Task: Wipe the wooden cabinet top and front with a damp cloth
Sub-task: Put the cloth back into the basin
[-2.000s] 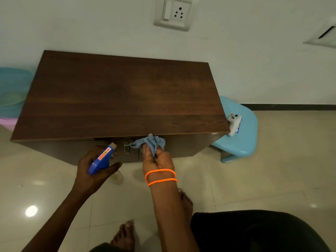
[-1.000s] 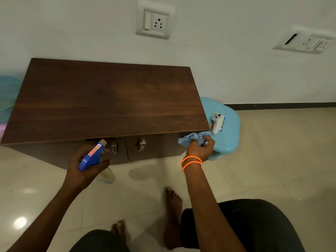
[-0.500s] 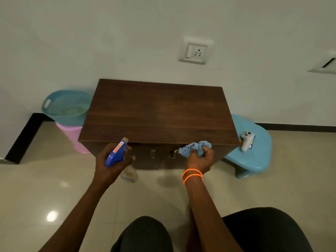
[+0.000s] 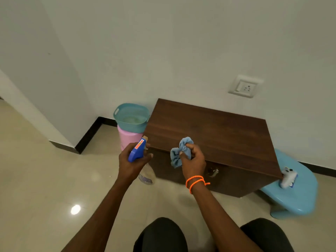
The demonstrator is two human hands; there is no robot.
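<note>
Cloth (image 4: 179,151), light blue and bunched up, sits pinched in the person's right hand (image 4: 192,160), with one end poking up above the fingers and the other hanging down to the left of the thumb. It is held in the air over the front left edge of the cabinet (image 4: 218,135), and whether it touches the wood cannot be told. The cabinet is low, dark brown, with a bare top; it stands against the white wall, and a metal door handle (image 4: 213,172) shows on its front just right of the wrist. Two orange bands (image 4: 195,180) circle that wrist.

The left hand (image 4: 132,163) grips a spray bottle (image 4: 136,150) by its blue trigger head, the clear body hanging below the palm, just left of the cabinet's front corner.

Behind the bottle, a teal tub (image 4: 131,117) rests on a pink bin (image 4: 127,139), touching the cabinet's left side. On the right, a light blue stool (image 4: 298,197) stands beside the cabinet with a small white object (image 4: 288,177) on it. A wall socket (image 4: 243,86) is set above the cabinet. The person's dark-clad knees show at the bottom edge.
</note>
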